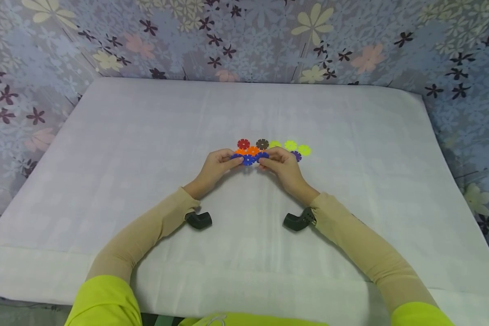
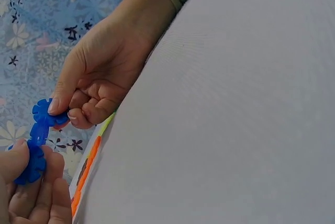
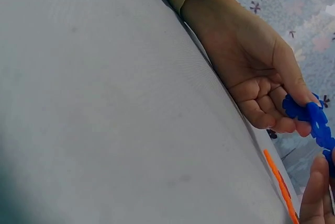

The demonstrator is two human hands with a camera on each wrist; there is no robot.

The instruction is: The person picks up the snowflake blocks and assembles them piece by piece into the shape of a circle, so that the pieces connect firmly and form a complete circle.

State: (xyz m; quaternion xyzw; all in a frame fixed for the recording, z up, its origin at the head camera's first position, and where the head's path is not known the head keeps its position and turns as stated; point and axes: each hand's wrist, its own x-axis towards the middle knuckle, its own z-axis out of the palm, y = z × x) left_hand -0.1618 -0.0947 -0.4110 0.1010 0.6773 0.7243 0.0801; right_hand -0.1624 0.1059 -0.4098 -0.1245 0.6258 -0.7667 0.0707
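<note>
My left hand (image 1: 218, 167) pinches one end of a short chain of blue flower-shaped interlocking discs (image 1: 248, 160) between thumb and fingers. The right hand (image 1: 283, 170) pinches the chain's other end. The middle blue disc (image 2: 39, 133) stands at an angle to its neighbours and links them. Seen from the right wrist, the left thumb lies over the left blue disc (image 3: 296, 108). In the left wrist view, the right thumb presses on the right blue disc (image 2: 46, 111). Both hands hold the chain above the cloth, just in front of other discs.
Beyond the hands lie a red disc (image 1: 243, 144), a brown disc (image 1: 262, 144), orange discs (image 1: 253, 151), yellow-green discs (image 1: 290, 145) and a purple disc (image 1: 296, 155), partly hidden by the hands. A white cloth (image 1: 146, 122) covers the table. Floral fabric (image 1: 261, 40) hangs behind.
</note>
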